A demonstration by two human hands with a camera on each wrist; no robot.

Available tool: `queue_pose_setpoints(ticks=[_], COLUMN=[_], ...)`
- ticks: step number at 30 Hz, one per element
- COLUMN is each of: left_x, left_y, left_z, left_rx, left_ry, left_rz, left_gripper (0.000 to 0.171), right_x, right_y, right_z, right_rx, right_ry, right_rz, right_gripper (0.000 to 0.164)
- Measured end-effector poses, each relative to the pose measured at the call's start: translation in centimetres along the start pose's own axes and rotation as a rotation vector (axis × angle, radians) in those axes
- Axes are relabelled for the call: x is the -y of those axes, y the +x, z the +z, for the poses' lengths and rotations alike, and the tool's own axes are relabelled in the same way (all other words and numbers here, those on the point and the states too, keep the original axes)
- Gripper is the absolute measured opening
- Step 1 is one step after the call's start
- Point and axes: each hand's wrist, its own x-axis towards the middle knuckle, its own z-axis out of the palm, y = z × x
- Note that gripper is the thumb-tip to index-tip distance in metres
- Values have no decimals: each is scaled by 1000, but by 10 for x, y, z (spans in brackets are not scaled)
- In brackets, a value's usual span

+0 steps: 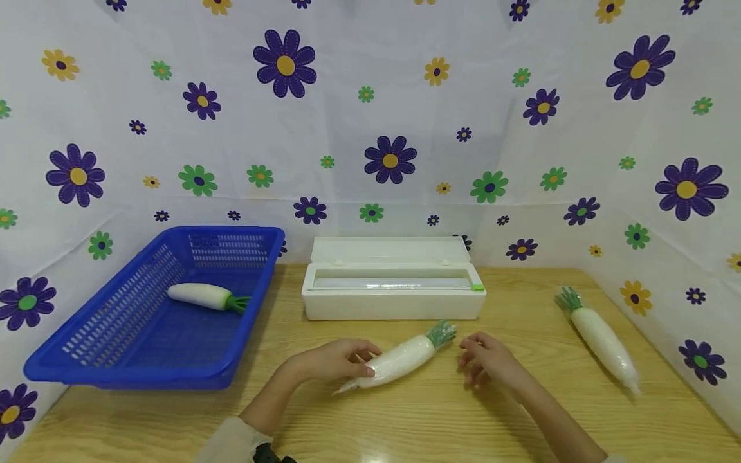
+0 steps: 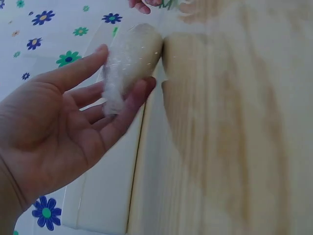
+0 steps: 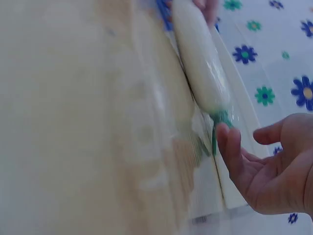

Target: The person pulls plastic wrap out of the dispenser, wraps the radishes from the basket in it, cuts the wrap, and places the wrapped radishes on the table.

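A white radish (image 1: 401, 360) wrapped in clear plastic film lies at a slant over the table, green tops to the upper right. My left hand (image 1: 344, 359) holds its tail end; in the left wrist view, thumb and fingers are on opposite sides of the crinkled film (image 2: 115, 98). Beside the green tops is my right hand (image 1: 492, 363), fingers loosely bent and holding nothing. The right wrist view has its fingertips close to the tops (image 3: 221, 117), and whether they touch cannot be told there.
Behind the radish stands a white cling film dispenser (image 1: 393, 305), lid raised, with a green tab at its right end. A blue basket (image 1: 246, 321) on the left holds an unwrapped radish (image 1: 199, 296). Another film-wrapped radish (image 1: 604, 344) lies on the right of the wooden table (image 1: 405, 424).
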Motion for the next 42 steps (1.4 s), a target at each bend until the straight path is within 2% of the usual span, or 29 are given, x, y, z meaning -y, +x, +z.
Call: queue_pose_setpoints(ticks=[4,7,13,20,24,29,32,35,39,42], left_x=[-6,-15,-32,-59,-75,-89,-97,-107,-118,-123], left_y=[1,8,32,73,98,131,152,172,193,203], left_z=[7,17,44,80,100,120,134,148,162,168], left_rx=[0,21,61,81,54,-21,-71,-131,-158,-163], left_ry=[-114,-207,-320,-402,-459,-547,-603,-699,-845,-932], left_rz=[-15,-29,-73,-57,-68,-78,-76,-93,-124,-134], left_gripper=[37,41,50,55,54,40,35,32,27,28], right_x=[3,4,3,-2,-10,-22,-28,-30,-28,-28], right_y=[-16,-25,-37,-47,-49,-45,-43,-44,-46,-43], right_z=[8,12,5,-16,-33,-60,-78,-96,-113,-120], right_rx=[225,280,197,12,-77,-139,-185,-232,-277,-321], right_ry=[66,140,207,140,106,85,27,-92,-368,-536], right_rz=[23,55,85,110,118,98,91,93,68,3], right_gripper=[50,62,69,68,69,67,65,62,59,55])
